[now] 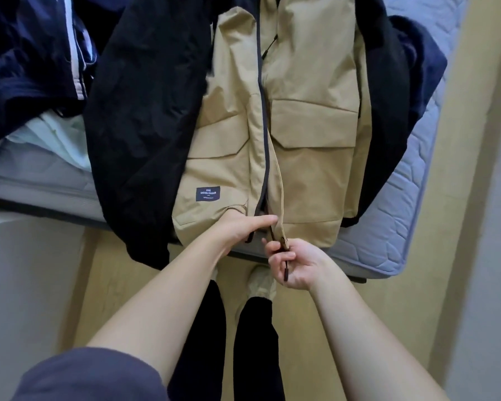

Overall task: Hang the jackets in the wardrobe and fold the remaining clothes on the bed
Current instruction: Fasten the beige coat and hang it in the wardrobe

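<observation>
One mattress [402,215]; tan jacket [310,134] lies flat on it, hem overhanging the near edge. Bare floor [113,285] strip runs near-side. Left hand [243,227] curls round the left front hem beside the zip. Right hand [295,264] pinches the zipper pull [285,273], just below the hem.

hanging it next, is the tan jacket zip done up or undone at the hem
Undone at the hem: the front edges of the jacket gape there, left hand and right hand each holding one side. Higher up, cannot tell.
</observation>
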Tool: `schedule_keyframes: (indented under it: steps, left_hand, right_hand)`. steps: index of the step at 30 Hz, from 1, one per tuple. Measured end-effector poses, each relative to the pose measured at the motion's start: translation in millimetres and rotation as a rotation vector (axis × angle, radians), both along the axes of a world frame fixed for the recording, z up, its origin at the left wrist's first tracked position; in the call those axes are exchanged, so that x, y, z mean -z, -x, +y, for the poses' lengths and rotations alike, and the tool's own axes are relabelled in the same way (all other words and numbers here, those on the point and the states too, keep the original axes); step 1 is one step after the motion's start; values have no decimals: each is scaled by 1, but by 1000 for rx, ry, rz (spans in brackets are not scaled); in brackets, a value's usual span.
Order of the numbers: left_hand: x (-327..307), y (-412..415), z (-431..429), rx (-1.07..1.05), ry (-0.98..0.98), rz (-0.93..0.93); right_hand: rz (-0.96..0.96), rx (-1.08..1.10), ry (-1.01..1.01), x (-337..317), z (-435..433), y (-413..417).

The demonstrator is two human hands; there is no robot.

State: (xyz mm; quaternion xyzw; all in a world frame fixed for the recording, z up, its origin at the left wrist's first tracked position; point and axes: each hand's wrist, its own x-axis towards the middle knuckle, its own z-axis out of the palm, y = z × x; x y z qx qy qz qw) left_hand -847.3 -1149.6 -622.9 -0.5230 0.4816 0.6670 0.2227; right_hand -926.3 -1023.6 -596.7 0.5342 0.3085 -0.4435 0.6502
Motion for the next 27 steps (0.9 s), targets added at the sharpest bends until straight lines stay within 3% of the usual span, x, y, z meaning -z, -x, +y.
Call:
schedule_keyframes:
  steps: [5, 8, 15, 21, 23, 27]
  left_hand:
    - [1, 13, 2, 163, 183, -97]
    - [-2, 23, 3, 287, 256, -112]
    - [-4, 24, -2, 343, 279, -139]
    - [-9, 26, -5, 414, 310, -177]
    - [-8, 27, -7, 431, 313, -177]
    - [-6, 20, -14, 354, 234, -131]
  right_hand:
    - [130, -274, 29, 8, 1, 7]
    - [245, -324, 15, 6, 0, 3]
    - [619, -579, 60, -5, 7, -9]
    - [804, -814, 139, -9, 12, -22]
    - [825, -774, 90, -3, 12, -24]
    - [681, -390, -6, 8, 15, -22]
